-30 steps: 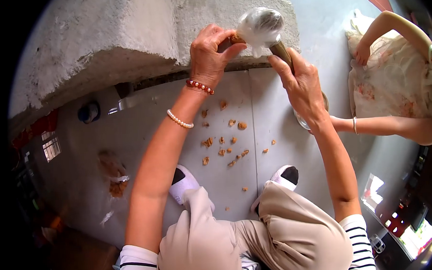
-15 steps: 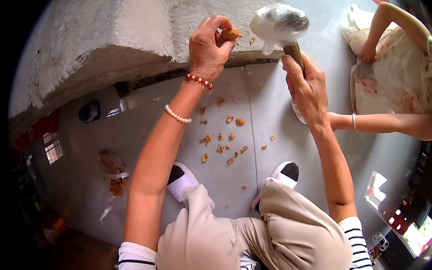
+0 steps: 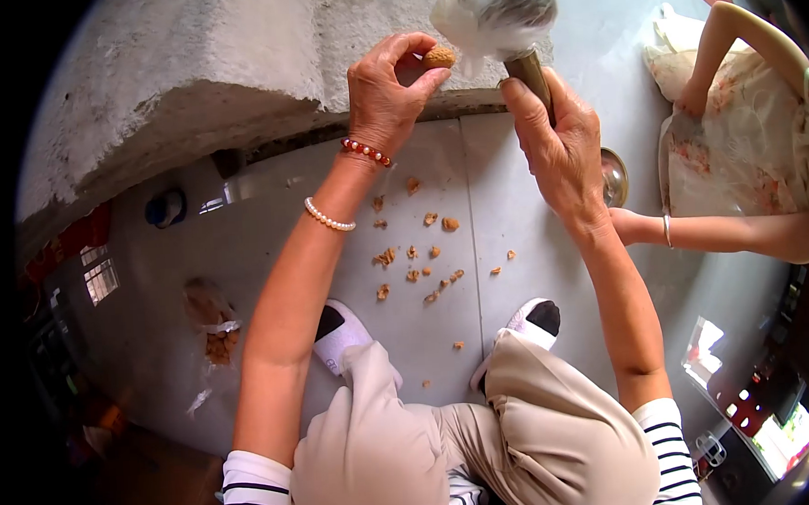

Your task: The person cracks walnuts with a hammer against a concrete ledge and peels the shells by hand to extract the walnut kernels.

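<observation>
at the fingertips of the left hand (image 3: 382, 84), pinches a walnut (image 3: 438, 58) between thumb and forefinger, parted by only the width of the shell, with the other fingers curled in behind. holds it just to the right of the left hand, over the concrete slab (image 3: 365, 17) and near its front edge; cannot tell from this view about any contact with the surface. seems to lay its longer axis sideways, from the left fingertips toward the right hand's side, though partly covered by the fingers. in the right hand (image 3: 559, 148), wraps fingers and thumb closely round the handle (image 3: 528, 70) of a hammer (image 3: 512, 29). beyond the right hand, poises the plastic-wrapped head (image 3: 493, 12) just up and right of the walnut as seen here; cannot judge the height between the two. touches the walnut with the left hand alone, clearly the nearer one, the right staying off to the side behind its tool. nearer the body than both hands, shows shell pieces (image 3: 385, 257) scattered over the floor (image 3: 521, 201); beside the right wrist, shows a bowl (image 3: 624, 175) and another person's hand (image 3: 630, 228).
</observation>
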### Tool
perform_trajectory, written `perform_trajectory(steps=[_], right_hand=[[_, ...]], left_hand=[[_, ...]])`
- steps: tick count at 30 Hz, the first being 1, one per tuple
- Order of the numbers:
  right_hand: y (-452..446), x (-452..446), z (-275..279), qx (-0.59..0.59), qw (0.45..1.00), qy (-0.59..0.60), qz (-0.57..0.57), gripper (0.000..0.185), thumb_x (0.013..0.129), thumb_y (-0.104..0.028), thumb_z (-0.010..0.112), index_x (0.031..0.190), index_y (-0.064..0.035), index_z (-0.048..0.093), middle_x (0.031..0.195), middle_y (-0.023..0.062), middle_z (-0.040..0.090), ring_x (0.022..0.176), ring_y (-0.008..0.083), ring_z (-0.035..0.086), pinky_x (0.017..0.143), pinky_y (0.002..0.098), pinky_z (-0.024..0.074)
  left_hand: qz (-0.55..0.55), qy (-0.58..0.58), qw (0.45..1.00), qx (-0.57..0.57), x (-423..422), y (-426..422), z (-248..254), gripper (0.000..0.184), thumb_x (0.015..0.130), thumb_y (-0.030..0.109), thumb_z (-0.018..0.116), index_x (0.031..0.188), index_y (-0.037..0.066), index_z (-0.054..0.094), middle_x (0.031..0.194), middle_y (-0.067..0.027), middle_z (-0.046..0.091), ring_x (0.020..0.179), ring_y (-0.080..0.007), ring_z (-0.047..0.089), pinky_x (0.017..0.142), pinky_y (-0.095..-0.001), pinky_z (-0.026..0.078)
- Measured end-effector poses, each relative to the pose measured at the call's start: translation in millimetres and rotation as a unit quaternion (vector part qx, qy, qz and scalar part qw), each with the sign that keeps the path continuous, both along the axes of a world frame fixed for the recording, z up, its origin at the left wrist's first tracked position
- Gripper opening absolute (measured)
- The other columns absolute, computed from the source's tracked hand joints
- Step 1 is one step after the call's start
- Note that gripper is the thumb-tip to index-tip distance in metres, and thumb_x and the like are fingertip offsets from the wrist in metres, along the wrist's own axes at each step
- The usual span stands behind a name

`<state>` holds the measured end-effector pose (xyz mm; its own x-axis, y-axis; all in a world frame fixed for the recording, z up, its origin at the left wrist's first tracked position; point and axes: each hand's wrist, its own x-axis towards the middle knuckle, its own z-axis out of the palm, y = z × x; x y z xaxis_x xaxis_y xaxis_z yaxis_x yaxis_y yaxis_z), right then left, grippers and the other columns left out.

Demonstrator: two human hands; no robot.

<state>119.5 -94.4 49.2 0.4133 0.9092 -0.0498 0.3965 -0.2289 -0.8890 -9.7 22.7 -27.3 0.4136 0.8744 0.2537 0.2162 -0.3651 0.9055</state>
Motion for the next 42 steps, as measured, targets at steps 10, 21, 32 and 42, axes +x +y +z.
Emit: perform_trajectory(steps=[10,21,32,42], right_hand=[[-6.9,-0.5,-16.3,-0.049,0.996,-0.078,0.018,0.038,0.090,-0.037,0.056,0.082,-0.0013,0.050,0.059,0.0146,0.054,0.052,0.0238,0.053,0.052,0.0364,0.0420],[-2.9,2.6,-18.6,-0.055,0.992,-0.114,0.024,0.036,0.089,-0.034,0.058,0.080,-0.0007,0.049,0.058,0.0167,0.053,0.050,0.0285,0.051,0.050,0.0370,0.0418],[-3.3,-1.4,-18.4,-0.084,0.988,-0.123,0.041,0.039,0.090,-0.038,0.055,0.081,-0.0012,0.049,0.063,0.0189,0.057,0.059,0.0376,0.058,0.053,0.0415,0.0426],[-6.0,-3.2,-3.1,-0.027,0.997,-0.070,0.025,0.037,0.090,-0.036,0.056,0.080,-0.0007,0.048,0.059,0.0171,0.055,0.052,0.0316,0.055,0.051,0.0391,0.0423]], left_hand=[[-0.010,-0.008,1.000,-0.001,-2.4,7.6,-5.6,0.023,0.065,0.008,0.077,0.085,0.004,0.066,0.082,-0.0044,0.063,0.072,-0.0152,0.064,0.071,-0.0262,0.054],[-0.027,-0.023,0.999,-0.009,-2.3,6.8,-3.8,0.023,0.065,0.007,0.076,0.084,0.003,0.065,0.082,-0.0043,0.063,0.072,-0.0140,0.064,0.070,-0.0254,0.054],[0.007,0.078,0.995,0.059,1.1,8.1,-0.5,0.027,0.061,0.004,0.076,0.084,0.003,0.063,0.080,-0.0049,0.062,0.068,-0.0135,0.063,0.067,-0.0256,0.054],[-0.008,0.050,0.998,0.033,1.6,4.7,3.1,0.025,0.061,0.006,0.076,0.081,0.003,0.060,0.078,-0.0053,0.061,0.065,-0.0144,0.061,0.065,-0.0264,0.053]])
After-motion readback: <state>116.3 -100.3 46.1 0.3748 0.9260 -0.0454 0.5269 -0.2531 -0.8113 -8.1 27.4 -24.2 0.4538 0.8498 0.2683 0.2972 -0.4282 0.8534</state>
